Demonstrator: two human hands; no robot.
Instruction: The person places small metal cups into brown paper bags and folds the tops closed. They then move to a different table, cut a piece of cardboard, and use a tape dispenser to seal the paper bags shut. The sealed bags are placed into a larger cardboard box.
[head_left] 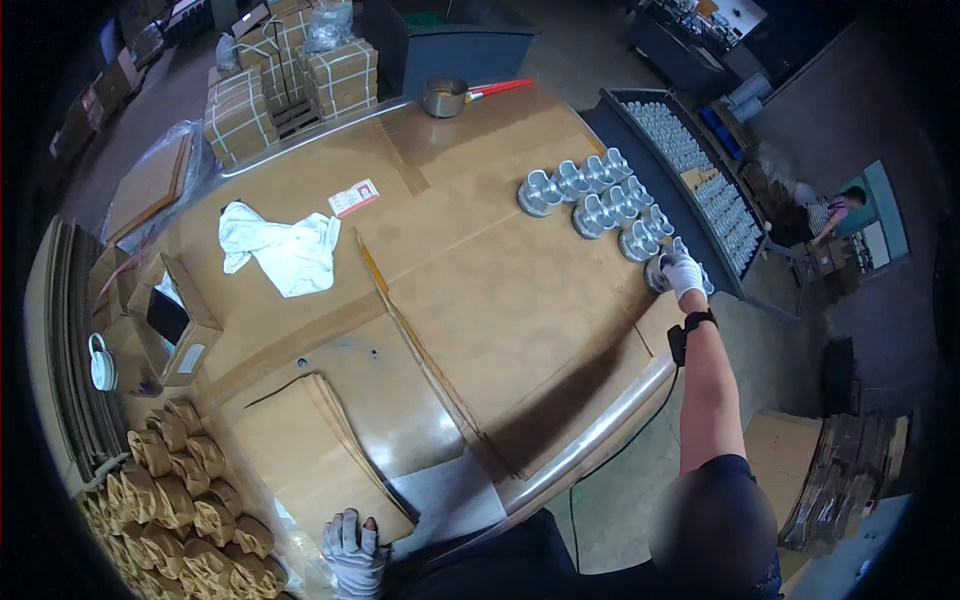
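Work table, metal-edged, its top covered in flat brown cardboard sheets. On it: a crumpled white cloth left of centre, a small red-and-white card just beyond it, a metal pot with a red handle at the far edge, and a cluster of shiny metal castings toward the right side, standing close together. Near edge holds a stack of brown paper sheets; an open cardboard box sits at the left edge, and paper-wrapped bundles are piled at the near-left corner.
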